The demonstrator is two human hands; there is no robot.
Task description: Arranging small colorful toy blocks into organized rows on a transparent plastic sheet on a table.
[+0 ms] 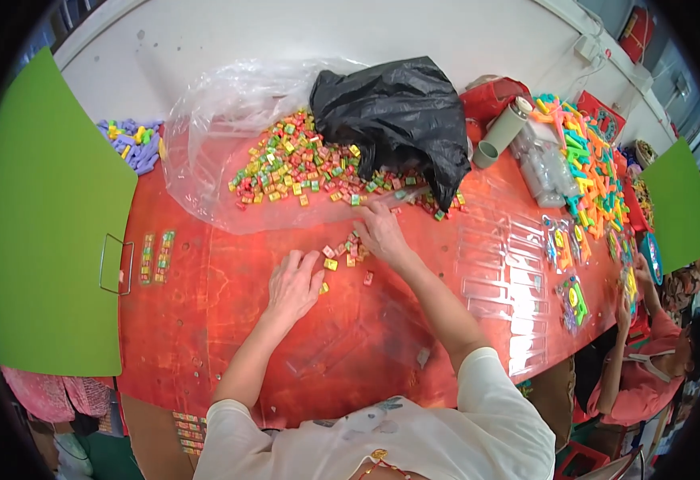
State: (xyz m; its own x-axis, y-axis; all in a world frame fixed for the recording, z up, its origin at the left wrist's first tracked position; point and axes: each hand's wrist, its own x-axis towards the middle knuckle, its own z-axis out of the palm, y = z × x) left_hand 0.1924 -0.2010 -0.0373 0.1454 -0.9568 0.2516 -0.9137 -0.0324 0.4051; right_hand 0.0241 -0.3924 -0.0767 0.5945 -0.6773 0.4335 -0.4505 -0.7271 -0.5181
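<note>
Small block-like pieces [286, 166] in yellow, red and green lie heaped on a clear plastic bag [198, 188]. A smaller loose group of them [350, 252] rests on the red table between my hands. My left hand [296, 282] is beside this group, its fingers bent but apart, its thumb close to a yellow piece [324, 288]. Reaching to the near edge of the heap, my right hand [384, 230] has its fingers spread over the pieces; nothing shows gripped in it. Two short strips of joined pieces [157, 258] lie at the left.
A black plastic bag [398, 112] covers part of the heap. Clear slotted trays [502, 280] lie at the right, near a flask [504, 128] and a pile of colourful toy parts [594, 172]. A green panel [54, 232] borders the left. Another person [646, 368] works at the far right.
</note>
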